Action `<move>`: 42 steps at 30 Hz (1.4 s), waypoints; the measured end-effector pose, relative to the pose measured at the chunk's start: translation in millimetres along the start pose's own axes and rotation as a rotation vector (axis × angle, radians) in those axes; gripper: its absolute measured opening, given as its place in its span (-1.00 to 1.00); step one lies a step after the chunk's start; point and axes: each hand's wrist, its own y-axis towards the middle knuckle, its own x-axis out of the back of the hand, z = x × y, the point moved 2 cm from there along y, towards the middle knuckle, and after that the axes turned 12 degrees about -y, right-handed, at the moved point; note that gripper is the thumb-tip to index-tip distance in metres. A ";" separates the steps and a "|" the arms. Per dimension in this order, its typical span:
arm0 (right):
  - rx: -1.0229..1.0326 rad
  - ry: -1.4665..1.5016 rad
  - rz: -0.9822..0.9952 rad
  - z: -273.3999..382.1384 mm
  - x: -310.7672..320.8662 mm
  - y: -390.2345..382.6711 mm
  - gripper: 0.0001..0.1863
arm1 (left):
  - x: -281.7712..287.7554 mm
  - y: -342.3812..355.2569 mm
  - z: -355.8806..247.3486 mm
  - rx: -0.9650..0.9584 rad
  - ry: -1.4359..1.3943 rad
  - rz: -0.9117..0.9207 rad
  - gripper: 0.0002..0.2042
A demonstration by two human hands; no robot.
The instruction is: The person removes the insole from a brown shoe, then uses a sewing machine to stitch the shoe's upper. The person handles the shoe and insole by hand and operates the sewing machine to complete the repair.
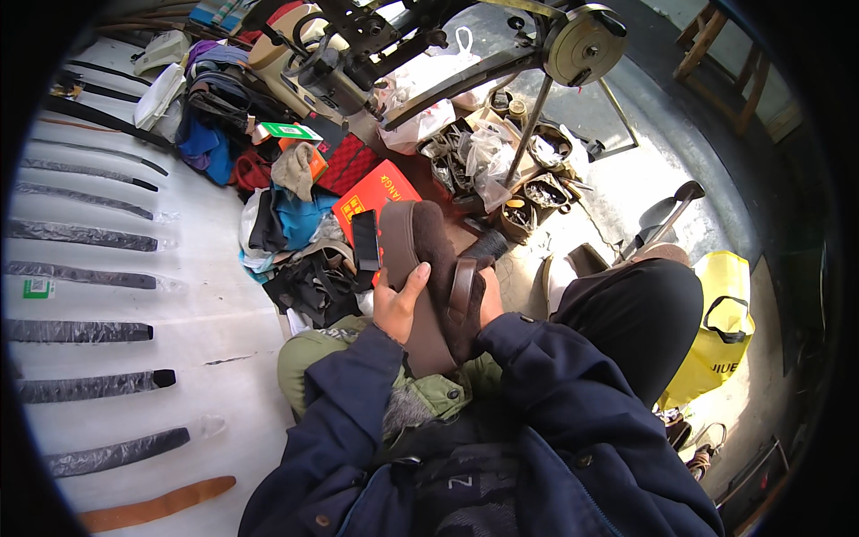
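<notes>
A brown sandal (420, 268) is held upright over the lap, its thick sole gripped by the left hand (398, 304), while the right hand (483, 300) is hidden mostly behind its strap (462, 288). A red box (376, 192) is seen just beyond, and belts (80, 277) are laid out at the left.

Head camera, steeply downward, close.

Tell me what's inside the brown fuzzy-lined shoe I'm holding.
The right hand is tucked into the brown fuzzy-lined shoe, so its fingers are hidden. Dark fuzzy lining shows at the opening. The left hand grips the sole from outside. Anything deeper inside is covered.
</notes>
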 end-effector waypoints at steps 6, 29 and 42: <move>0.101 -0.222 0.039 23.0 18.1 3.6 -0.76 | -4.5 1.2 -1.6 -0.019 -0.030 -0.007 -0.53; -0.275 -0.724 0.359 80.0 63.4 -2.0 -0.56 | 26.7 11.7 17.0 0.059 -0.260 -0.153 -0.54; -0.036 -0.409 0.093 136.0 109.6 -19.4 -0.70 | 36.4 -4.5 -4.0 -0.167 -0.620 0.177 -0.41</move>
